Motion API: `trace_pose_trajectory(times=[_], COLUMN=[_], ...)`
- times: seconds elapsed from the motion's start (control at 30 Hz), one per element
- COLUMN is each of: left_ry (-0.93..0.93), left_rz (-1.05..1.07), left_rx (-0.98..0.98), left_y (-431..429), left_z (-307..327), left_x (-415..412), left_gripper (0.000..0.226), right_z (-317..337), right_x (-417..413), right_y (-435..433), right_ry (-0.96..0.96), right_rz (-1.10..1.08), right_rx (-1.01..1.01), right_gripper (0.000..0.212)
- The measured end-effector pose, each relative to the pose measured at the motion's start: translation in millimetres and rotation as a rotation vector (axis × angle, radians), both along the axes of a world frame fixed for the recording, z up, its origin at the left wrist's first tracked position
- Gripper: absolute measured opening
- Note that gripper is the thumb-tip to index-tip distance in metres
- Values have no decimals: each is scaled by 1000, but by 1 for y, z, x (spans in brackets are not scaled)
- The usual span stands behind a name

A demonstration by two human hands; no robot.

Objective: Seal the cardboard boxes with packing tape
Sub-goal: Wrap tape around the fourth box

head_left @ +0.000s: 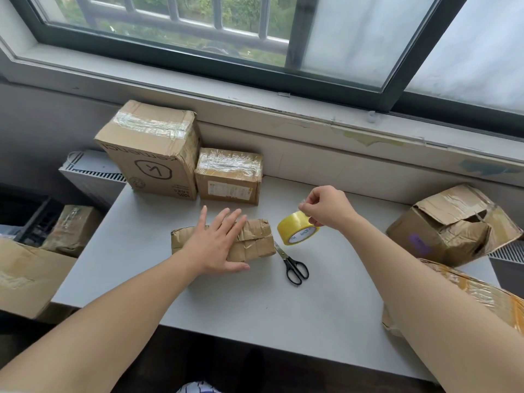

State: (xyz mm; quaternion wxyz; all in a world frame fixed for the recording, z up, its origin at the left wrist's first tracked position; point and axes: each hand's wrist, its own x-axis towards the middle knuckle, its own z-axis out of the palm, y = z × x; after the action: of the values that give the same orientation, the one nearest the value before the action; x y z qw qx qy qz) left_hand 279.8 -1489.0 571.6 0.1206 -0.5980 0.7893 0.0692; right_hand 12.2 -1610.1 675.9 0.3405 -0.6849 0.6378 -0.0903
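Note:
A small crumpled cardboard box [255, 239] lies flat in the middle of the grey table [255, 307]. My left hand [217, 245] rests on top of it with fingers straight and spread. Just right of the box, my right hand [326, 207] holds a yellow roll of packing tape [295, 229] above the table, its fingertips pinching the roll's top edge where a bit of clear tape shows. Black-handled scissors [293, 265] lie on the table under the roll, next to the box's right end.
Two taped boxes, a tall one [150, 148] and a smaller one [229, 174], stand at the back against the window ledge. A torn open box [453, 225] sits at the right edge, another box [476, 293] below it. More boxes [25, 276] are left of the table.

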Motion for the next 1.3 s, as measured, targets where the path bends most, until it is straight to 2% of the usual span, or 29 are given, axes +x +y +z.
trace_pose_trajectory(times=[0.13, 0.33, 0.57, 0.63, 0.7, 0.77, 0.87, 1.07, 1.3], left_ry=[5, 218, 412, 373, 355, 412, 422, 522, 564], left_rz=[53, 33, 275, 268, 245, 210, 125, 355, 457], left_rx=[67, 20, 17, 10, -10, -31, 69, 223, 301], left_y=[-16, -20, -19, -21, -24, -27, -25, -45, -60], left_z=[0, 12, 23, 25, 28, 35, 39, 25, 20], left_x=[4, 38, 68, 67, 65, 56, 29, 19, 25], left_gripper=[121, 120, 41, 31, 32, 43, 59, 66, 66], right_z=[-3, -4, -5, -4, -3, -3, -2, -1, 2], right_x=[6, 14, 30, 34, 37, 38, 40, 37, 37], right_y=[1, -3, -1, 0, 0, 0, 2, 4, 2], right_ry=[16, 39, 41, 47, 47, 61, 73, 101, 130], right_rz=[4, 21, 5, -5, -15, -18, -24, -52, -60], right_rx=[-29, -45, -18, -18, -17, -23, -17, -39, -69], right_gripper=[15, 15, 14, 13, 13, 13, 13, 14, 12])
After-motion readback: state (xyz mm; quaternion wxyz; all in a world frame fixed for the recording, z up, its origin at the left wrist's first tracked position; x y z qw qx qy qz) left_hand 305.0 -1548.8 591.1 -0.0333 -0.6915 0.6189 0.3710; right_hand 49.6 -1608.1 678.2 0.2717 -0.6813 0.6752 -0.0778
